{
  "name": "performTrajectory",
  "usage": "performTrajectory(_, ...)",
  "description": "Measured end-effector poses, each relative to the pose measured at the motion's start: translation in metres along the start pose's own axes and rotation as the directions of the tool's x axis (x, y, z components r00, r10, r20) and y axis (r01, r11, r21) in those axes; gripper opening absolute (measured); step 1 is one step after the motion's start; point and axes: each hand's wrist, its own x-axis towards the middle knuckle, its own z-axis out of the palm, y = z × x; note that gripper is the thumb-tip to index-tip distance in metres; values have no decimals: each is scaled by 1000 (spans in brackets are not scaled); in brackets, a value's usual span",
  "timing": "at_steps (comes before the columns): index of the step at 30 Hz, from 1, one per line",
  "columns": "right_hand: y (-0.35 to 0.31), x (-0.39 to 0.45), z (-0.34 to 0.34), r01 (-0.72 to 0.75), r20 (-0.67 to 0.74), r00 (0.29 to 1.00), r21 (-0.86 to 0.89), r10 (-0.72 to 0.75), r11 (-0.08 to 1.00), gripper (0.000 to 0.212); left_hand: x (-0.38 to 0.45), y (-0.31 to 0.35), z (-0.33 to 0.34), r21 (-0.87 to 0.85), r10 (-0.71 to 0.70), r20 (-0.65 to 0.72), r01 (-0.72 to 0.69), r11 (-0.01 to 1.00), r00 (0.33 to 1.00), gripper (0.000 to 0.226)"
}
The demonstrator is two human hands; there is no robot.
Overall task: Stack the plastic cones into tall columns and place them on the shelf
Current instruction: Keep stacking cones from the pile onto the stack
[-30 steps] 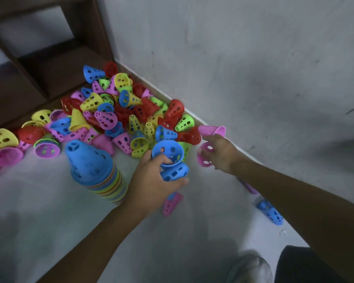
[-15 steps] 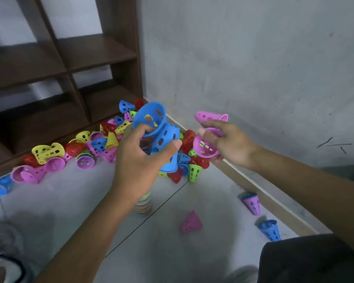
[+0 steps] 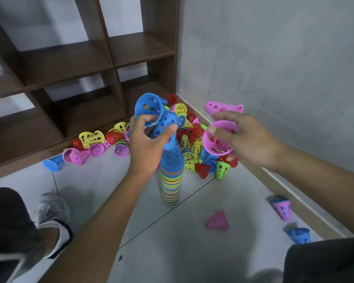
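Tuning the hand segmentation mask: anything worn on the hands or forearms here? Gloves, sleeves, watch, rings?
Nothing worn shows. The left hand and right hand are bare, with no gloves, and no rings can be made out. Both forearms are bare right up to the frame edge: no sleeves, watch or bands, no markers or cables. Elsewhere, dark trousers and a light shoe show at lower left.

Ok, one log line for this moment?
left hand: grips blue cones | right hand: grips pink cones | stack: upright on floor | shelf: no cones

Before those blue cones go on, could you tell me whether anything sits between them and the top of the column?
Nothing visible: the blue cones in the left hand hang just above the column, its blue top uncovered.
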Motion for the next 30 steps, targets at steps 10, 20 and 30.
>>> performTrajectory(10,3,11,12,3,43,999,-51,-1,999,46,5,-35,8,-85,-10,-1,10,996,1000,52)
performTrajectory(20,11,20,6,-16,33,999,-45,18,999,43,-11,-53,4,16,-1,-17,1,1000,1000,61)
performTrajectory(30,12,18,6,-20,42,999,-98,24,995,43,-11,-29,4,-38,19,-75,-22,999,997,41)
